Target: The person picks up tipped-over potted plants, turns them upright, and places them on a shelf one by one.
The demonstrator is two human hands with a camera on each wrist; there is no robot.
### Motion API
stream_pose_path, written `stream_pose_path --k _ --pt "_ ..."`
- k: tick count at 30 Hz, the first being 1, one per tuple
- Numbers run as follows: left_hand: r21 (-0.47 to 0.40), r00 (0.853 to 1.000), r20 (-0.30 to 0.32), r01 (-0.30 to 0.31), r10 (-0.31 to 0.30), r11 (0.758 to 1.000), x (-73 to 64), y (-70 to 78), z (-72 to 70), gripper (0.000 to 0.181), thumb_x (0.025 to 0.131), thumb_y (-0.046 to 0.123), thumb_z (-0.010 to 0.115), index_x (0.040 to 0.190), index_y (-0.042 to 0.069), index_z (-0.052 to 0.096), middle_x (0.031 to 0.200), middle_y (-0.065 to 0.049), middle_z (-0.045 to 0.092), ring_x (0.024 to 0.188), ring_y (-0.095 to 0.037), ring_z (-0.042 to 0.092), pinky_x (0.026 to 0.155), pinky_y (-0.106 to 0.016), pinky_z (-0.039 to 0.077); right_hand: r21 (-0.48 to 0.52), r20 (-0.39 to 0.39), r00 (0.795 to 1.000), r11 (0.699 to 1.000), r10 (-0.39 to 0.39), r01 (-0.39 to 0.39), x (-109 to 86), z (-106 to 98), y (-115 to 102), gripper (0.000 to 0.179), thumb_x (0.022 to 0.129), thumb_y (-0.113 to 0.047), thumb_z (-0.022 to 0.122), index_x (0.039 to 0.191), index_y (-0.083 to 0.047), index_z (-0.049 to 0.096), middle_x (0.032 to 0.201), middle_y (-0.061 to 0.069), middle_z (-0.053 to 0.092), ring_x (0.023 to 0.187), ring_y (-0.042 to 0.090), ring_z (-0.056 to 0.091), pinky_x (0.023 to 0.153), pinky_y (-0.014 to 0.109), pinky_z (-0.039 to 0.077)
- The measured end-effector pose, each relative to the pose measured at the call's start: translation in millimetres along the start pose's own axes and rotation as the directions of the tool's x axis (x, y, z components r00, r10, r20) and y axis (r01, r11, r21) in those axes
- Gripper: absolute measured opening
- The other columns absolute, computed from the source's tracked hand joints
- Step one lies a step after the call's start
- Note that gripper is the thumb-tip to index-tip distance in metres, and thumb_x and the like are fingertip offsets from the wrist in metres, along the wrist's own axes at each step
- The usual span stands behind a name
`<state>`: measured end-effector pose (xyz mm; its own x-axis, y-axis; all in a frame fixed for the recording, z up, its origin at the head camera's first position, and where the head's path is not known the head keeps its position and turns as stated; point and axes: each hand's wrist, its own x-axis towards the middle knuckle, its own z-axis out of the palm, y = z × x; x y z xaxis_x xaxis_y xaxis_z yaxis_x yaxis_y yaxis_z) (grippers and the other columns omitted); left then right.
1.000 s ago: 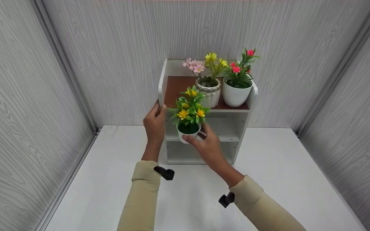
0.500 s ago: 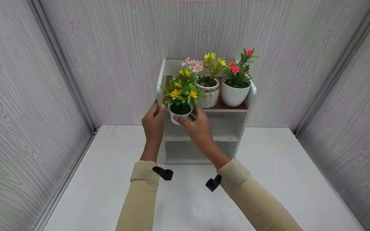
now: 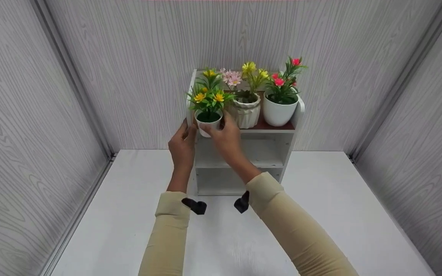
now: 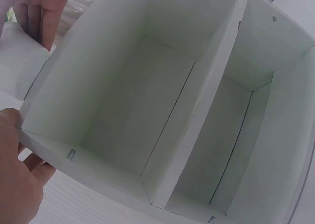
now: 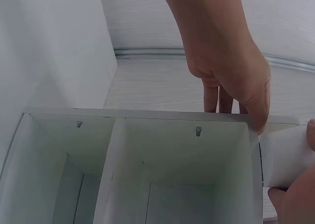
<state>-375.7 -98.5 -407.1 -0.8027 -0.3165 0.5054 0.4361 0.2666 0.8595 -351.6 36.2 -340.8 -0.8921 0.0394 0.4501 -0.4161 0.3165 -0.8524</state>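
My right hand point(image 3: 226, 140) holds a small white flowerpot point(image 3: 208, 118) with yellow artificial flowers, thumb in front and fingers round its right side. The pot is at the left front of the top board of a small white shelf unit point(image 3: 240, 163). In the right wrist view the base of the white pot point(image 5: 285, 157) is right at the board's edge. My left hand point(image 3: 182, 147) grips the unit's left side panel, thumb at the front edge and fingers behind, as the left hand point(image 5: 229, 69) shows in the right wrist view.
A ribbed cream pot point(image 3: 246, 113) with pink and yellow flowers stands just right of the held one. Beyond it is a white pot point(image 3: 280, 111) with red flowers, by the right side panel. The unit stands on a white table point(image 3: 320, 214) against a grey wood-grain wall point(image 3: 148, 76).
My right hand has carried the yellow-flowered pot up and left, from in front of the middle compartment to the top board's left front. The left hand has kept its grip on the side panel.
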Motion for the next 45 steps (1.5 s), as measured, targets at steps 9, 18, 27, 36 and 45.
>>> stream_pose_path --k 9,18,27,36,45 --pt "0.018 1.0 -0.011 -0.005 0.005 1.0 0.3 -0.3 0.0 0.047 0.104 0.036 0.058 0.146 0.015 0.055 0.141 -0.004 0.061 0.119 -0.023 0.066 0.093 -0.037 0.057 -0.027 0.01 1.0 0.999 0.023 -0.023 8.4 5 0 0.074 0.091 -0.041 0.075 0.149 -0.008 0.044 0.142 0.01 0.054 0.132 0.02 0.052 0.11 0.038 0.045" --pt "0.0 1.0 -0.02 0.008 -0.008 1.0 0.1 1.5 0.7 0.048 0.102 0.038 0.059 0.144 0.016 0.056 0.14 -0.003 0.063 0.119 -0.021 0.066 0.093 -0.037 0.057 -0.022 0.016 0.997 0.997 0.076 -0.075 18.6 11 0 0.072 0.092 -0.041 0.073 0.151 -0.015 0.042 0.144 0.006 0.056 0.131 0.017 0.054 0.107 0.036 0.047" --pt "-0.018 0.999 -0.022 0.032 -0.033 0.999 0.8 0.6 0.8 0.047 0.101 0.043 0.06 0.144 0.022 0.058 0.14 0.001 0.063 0.119 -0.016 0.066 0.093 -0.037 0.057 -0.029 -0.004 0.993 0.992 0.12 -0.12 27.0 15 -1 0.073 0.096 -0.042 0.069 0.155 -0.015 0.036 0.15 0.006 0.051 0.135 0.018 0.051 0.11 0.038 0.045" --pt "-0.034 0.999 -0.037 0.01 -0.011 0.999 0.5 0.7 1.4 0.044 0.101 0.037 0.062 0.141 0.019 0.061 0.134 -0.002 0.067 0.116 -0.012 0.067 0.091 -0.034 0.057 -0.029 -0.022 0.994 0.994 0.105 -0.105 30.8 11 1 0.065 0.096 -0.039 0.069 0.149 -0.011 0.043 0.141 0.009 0.057 0.128 0.02 0.055 0.105 0.039 0.048" --pt "-0.023 0.999 -0.045 -0.007 0.006 1.0 0.2 0.9 -0.2 0.042 0.101 0.036 0.062 0.139 0.019 0.063 0.131 -0.003 0.068 0.115 -0.013 0.067 0.089 -0.034 0.058 -0.025 -0.006 0.995 0.994 0.104 -0.104 30.4 7 2 0.067 0.095 -0.041 0.07 0.148 -0.011 0.044 0.142 0.008 0.057 0.129 0.019 0.054 0.106 0.039 0.047"
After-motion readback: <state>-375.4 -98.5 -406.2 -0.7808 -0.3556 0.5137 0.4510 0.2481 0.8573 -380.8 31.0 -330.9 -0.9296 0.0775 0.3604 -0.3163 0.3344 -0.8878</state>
